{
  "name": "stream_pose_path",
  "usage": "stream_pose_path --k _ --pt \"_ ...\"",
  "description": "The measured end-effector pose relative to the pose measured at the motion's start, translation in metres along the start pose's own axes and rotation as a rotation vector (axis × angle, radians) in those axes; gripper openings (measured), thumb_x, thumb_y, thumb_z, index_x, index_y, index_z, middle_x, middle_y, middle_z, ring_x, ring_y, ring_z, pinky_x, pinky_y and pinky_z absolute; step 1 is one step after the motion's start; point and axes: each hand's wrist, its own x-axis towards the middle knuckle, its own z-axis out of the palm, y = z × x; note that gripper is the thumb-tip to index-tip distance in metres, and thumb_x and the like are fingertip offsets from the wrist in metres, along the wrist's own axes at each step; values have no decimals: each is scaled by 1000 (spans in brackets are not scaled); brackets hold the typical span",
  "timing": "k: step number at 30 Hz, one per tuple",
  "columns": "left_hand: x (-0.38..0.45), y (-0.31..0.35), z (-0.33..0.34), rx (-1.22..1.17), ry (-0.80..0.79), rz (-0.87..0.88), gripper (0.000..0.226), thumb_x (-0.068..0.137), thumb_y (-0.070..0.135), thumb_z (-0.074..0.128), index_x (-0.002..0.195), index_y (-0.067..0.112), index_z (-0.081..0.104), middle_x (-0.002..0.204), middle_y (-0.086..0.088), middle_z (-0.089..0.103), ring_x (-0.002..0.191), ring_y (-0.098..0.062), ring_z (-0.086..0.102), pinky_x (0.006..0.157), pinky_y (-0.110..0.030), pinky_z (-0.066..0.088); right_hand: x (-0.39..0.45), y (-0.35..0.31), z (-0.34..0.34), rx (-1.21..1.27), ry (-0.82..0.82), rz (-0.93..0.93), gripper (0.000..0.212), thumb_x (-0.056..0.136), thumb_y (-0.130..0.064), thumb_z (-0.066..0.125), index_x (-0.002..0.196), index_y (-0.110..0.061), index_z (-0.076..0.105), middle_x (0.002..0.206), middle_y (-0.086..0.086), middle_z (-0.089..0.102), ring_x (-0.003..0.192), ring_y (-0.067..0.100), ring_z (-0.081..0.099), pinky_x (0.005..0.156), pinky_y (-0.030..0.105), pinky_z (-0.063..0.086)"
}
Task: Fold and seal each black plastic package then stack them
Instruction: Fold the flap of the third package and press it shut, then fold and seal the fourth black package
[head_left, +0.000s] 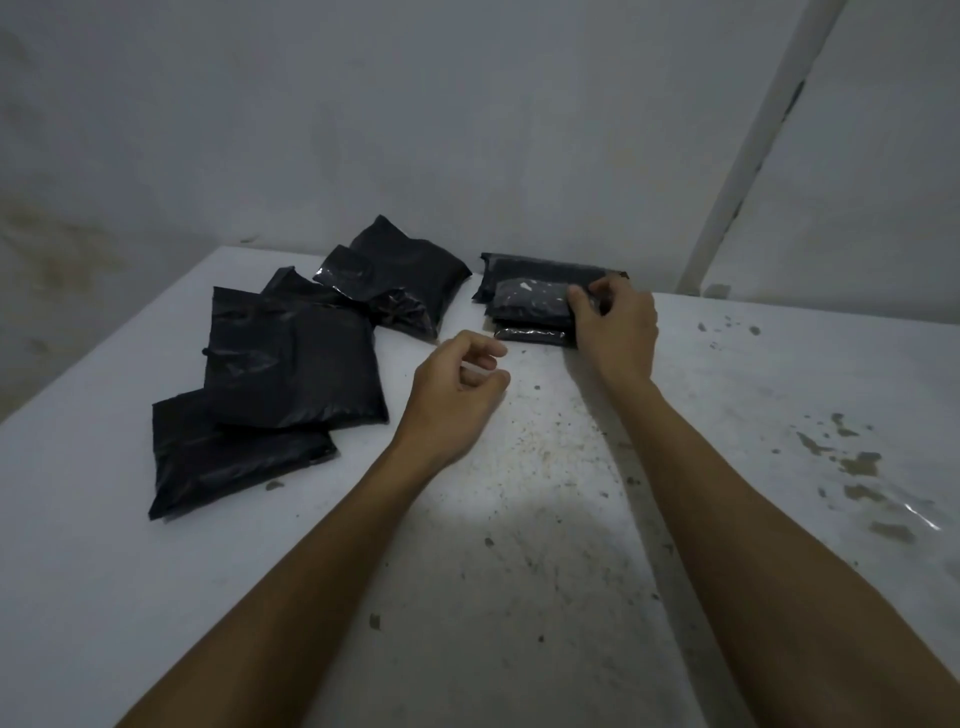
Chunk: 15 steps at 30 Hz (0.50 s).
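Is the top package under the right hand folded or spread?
Folded: the top package is a compact block on the stack, smaller than the loose ones.

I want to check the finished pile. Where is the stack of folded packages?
In the head view the stack sits far right of centre on the table, under the right hand, right of the loose packages.

Packing room — stained wall (467, 130), table (519, 519)

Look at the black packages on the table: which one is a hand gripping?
The small folded package topping the right-hand stack: the right hand curls its fingers round its right end. The left hand holds nothing, and the loose packages lie untouched.
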Motion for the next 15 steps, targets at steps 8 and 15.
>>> stream_pose_path --k 8,15 --pt "-1 18 -19 31 -19 18 15 95 11 69 95 26 72 93 -1 70 76 -12 65 65 -15 53 -23 -22 -2 -7 41 -132 24 97 -35 67 114 -17 65 119 4 61 97 11 57 85 26 48" --pt "-12 22 -108 219 241 131 14 93 12 73 92 26 73 88 13 71 73 -4 63 67 -15 52 -62 -86 42 136 -377 -196 14 91 -30 72 88 -17 71 78 -4 69 74 11 65 69 29 51"
